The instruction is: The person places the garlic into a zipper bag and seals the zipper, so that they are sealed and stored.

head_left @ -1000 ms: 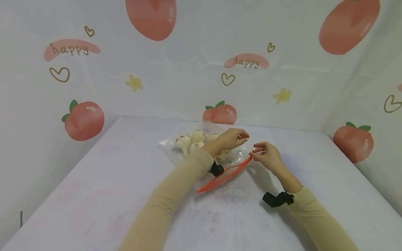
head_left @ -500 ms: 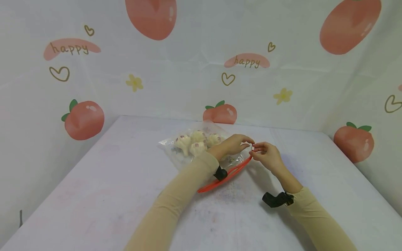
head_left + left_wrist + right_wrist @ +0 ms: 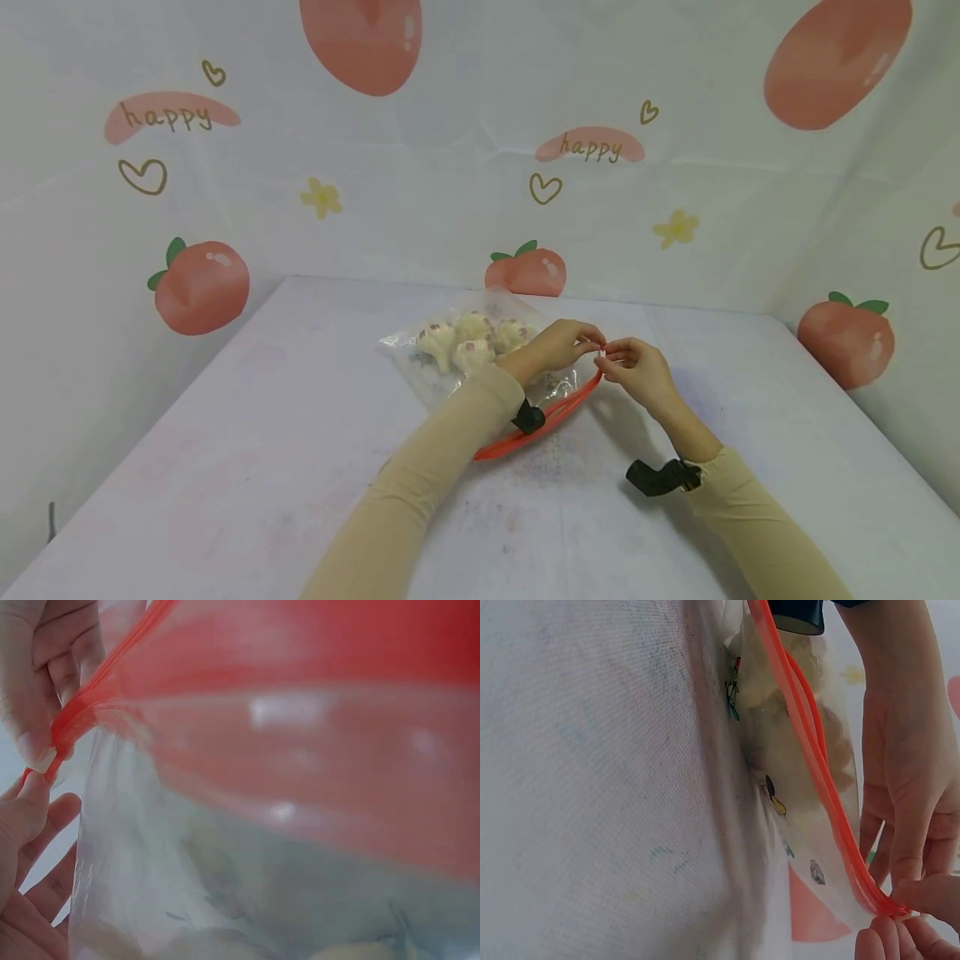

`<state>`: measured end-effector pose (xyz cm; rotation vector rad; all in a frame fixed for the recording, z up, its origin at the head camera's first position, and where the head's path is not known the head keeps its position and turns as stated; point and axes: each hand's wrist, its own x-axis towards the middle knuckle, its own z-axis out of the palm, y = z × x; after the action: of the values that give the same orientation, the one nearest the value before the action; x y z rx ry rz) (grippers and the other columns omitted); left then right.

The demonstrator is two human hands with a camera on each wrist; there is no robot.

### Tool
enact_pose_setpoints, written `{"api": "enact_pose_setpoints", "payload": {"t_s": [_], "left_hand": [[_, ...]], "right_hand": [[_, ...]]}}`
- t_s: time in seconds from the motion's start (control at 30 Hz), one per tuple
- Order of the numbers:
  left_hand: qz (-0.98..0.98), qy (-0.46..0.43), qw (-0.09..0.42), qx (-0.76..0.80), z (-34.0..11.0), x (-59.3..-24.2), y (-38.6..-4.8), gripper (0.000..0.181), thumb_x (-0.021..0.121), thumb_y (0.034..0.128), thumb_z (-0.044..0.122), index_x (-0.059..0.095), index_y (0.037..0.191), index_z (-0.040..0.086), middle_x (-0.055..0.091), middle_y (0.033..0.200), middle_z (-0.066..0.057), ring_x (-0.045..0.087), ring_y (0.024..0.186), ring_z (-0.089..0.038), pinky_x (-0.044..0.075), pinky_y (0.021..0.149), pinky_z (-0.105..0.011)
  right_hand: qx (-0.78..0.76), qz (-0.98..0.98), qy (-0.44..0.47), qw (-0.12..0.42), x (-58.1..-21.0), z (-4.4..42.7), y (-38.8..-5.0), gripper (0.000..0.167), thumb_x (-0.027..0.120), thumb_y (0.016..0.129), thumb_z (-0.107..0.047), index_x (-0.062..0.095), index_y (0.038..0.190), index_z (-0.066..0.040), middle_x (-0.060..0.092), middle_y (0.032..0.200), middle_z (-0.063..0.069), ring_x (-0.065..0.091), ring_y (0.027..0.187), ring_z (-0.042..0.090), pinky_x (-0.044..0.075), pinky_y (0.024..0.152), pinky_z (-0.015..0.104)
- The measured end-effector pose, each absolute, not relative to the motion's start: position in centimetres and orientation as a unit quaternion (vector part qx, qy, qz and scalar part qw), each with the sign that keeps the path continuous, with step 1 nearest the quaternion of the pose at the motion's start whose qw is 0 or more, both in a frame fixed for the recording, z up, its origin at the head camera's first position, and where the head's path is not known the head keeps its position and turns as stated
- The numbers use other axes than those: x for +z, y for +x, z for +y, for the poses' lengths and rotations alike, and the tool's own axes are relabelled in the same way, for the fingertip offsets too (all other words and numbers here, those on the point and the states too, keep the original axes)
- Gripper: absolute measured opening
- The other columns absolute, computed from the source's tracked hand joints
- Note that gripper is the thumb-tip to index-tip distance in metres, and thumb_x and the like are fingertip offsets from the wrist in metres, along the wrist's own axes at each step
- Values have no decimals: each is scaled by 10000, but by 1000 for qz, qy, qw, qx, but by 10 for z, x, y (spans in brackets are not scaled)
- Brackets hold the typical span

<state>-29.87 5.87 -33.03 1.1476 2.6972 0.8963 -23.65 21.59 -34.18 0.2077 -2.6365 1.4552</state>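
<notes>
A clear zip bag (image 3: 411, 357) with a red zip edge (image 3: 555, 417) lies on the table, holding several garlic bulbs (image 3: 472, 353). At the right end of the zip, my left hand (image 3: 557, 346) and right hand (image 3: 641, 375) meet. In the left wrist view, the right hand (image 3: 56, 652), above, and the left hand (image 3: 30, 855), below, pinch the red corner between fingertips. A small pale piece sits there; whether it is a slider I cannot tell. From the right wrist, the red strip (image 3: 821, 776) runs down to both hands' fingertips. My left forearm covers part of the bag.
The white table (image 3: 247, 467) is backed by a white cloth wall (image 3: 442, 167) printed with fruit, hearts and "happy". Each wrist carries a black camera mount (image 3: 656, 477).
My left hand has moved right and slightly down to meet the right hand at the zip's corner. The red zip edges lie closer together. The right hand has barely moved.
</notes>
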Motion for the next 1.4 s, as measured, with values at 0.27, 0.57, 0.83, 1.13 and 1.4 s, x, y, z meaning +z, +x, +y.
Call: {"api": "enact_pose_setpoints", "payload": {"t_s": [0.27, 0.57, 0.83, 1.13, 1.4], "left_hand": [[884, 360, 19, 298, 60, -333, -299, 166, 549, 942, 162, 682, 1032, 121, 695, 1077, -10, 636, 1066, -149, 489, 899, -224], [896, 339, -1, 288, 63, -328, -294, 153, 566, 931, 192, 685, 985, 113, 697, 1056, -18, 656, 1014, -145, 501, 845, -223], [904, 322, -3, 280, 64, -323, -289, 145, 560, 936, 205, 678, 974, 129, 690, 1061, -6, 652, 1010, -136, 496, 801, -218], [905, 313, 2, 287, 64, -324, -289, 151, 549, 945, 209, 676, 986, 138, 681, 1078, -12, 646, 1016, -150, 499, 796, -235], [911, 302, -18, 279, 63, -324, -292, 145, 556, 939, 229, 680, 981, 168, 682, 1083, 11, 644, 1030, -141, 501, 795, -236]], "right_hand": [[477, -873, 70, 71, -344, 216, -237, 311, 644, 886, -176, 581, 1029, 93, 676, 898, 209, 616, 651, -19, 526, 616, 131], [472, -873, 82, 89, -342, 216, -238, 208, 626, 887, -110, 562, 928, 84, 652, 826, 153, 609, 616, -21, 523, 583, 140], [468, -877, 75, 81, -340, 216, -239, 211, 622, 888, -112, 546, 896, 85, 644, 801, 125, 581, 596, -37, 512, 573, 137], [467, -879, 66, 76, -342, 216, -238, 194, 624, 879, -93, 544, 861, 83, 636, 756, 37, 562, 571, -42, 510, 564, 151], [463, -881, 73, 67, -343, 215, -236, 187, 630, 872, -87, 556, 844, 83, 638, 731, 22, 559, 554, -32, 507, 557, 168]]}}
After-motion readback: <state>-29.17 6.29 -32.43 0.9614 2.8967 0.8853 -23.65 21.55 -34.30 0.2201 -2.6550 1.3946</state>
